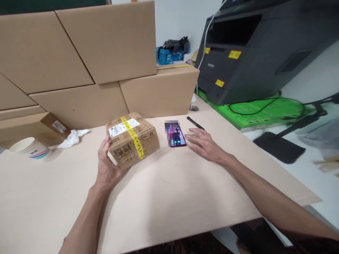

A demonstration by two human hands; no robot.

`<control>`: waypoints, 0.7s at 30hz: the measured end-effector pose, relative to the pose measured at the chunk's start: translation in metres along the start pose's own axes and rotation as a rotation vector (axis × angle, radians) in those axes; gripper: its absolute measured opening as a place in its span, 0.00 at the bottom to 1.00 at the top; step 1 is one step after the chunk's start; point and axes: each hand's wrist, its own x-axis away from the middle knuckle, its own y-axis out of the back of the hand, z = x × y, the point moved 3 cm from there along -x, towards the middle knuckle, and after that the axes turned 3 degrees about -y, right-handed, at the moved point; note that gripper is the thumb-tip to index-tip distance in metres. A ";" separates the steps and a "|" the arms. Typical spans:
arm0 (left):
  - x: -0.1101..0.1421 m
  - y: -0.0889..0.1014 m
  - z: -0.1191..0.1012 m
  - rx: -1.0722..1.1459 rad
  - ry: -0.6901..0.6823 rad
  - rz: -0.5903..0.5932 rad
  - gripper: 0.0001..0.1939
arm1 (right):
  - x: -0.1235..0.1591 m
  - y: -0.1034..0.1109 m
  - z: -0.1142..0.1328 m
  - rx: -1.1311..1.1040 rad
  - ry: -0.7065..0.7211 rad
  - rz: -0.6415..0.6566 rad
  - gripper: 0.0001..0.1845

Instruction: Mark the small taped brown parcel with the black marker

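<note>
L hand [107, 165] is gripping near corner of taped box [132, 143] on desk [164, 190]; R hand [205, 145] is lying flat, fingers spread, just beside phone [176, 135], w/ pen [195, 123] near.

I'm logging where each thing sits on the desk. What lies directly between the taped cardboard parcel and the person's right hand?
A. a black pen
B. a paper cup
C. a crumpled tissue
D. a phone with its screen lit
D: the phone, screen lit, lies flat on the desk between the small parcel held by the left hand and the right hand resting palm down beside it.
</note>
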 end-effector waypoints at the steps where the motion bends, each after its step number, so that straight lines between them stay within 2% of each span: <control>1: 0.000 0.000 0.000 -0.005 -0.005 -0.001 0.75 | 0.002 0.001 0.002 0.009 0.005 0.001 0.31; 7: -0.001 0.000 -0.001 -0.004 -0.017 -0.029 0.71 | 0.012 -0.002 0.006 0.078 0.010 0.005 0.31; 13: -0.002 -0.001 -0.005 0.025 0.002 -0.053 0.65 | 0.020 -0.009 0.009 0.121 0.025 0.062 0.32; 21: 0.000 -0.003 0.000 0.070 0.025 -0.079 0.65 | 0.020 -0.014 0.016 0.115 0.058 -0.028 0.32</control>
